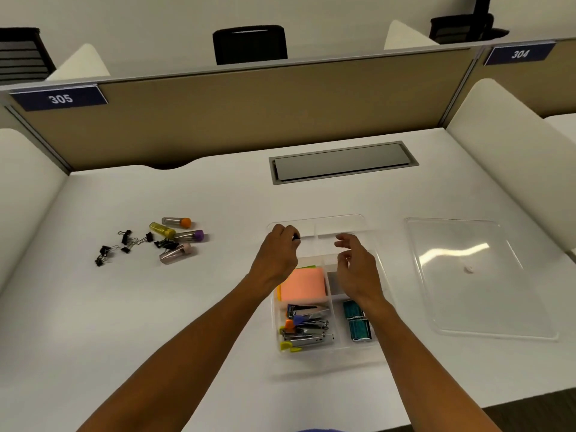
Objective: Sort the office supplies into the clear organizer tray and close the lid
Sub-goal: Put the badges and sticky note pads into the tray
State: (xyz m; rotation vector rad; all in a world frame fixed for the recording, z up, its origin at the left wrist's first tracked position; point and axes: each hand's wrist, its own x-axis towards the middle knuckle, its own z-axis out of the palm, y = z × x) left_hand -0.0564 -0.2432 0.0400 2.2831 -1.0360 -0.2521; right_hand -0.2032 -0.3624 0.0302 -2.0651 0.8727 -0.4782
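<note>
The clear organizer tray [352,219] sits mid-desk, holding orange sticky notes [304,283], several small staplers [307,325] and teal staple boxes [358,322]. My left hand [277,254] hovers over the tray's far left compartment, fingers curled round a small black thing that looks like a binder clip [296,238]. My right hand [355,266] floats over the tray's middle with loosely bent fingers, holding nothing. The clear lid [473,275] lies flat to the right of the tray. Loose black binder clips [124,244] and several capped tubes [177,235] lie on the desk at the left.
A grey cable hatch [343,162] is set in the desk behind the tray. A tan partition [249,113] closes the back, white side dividers [511,126] flank the desk. The near edge runs along the bottom right.
</note>
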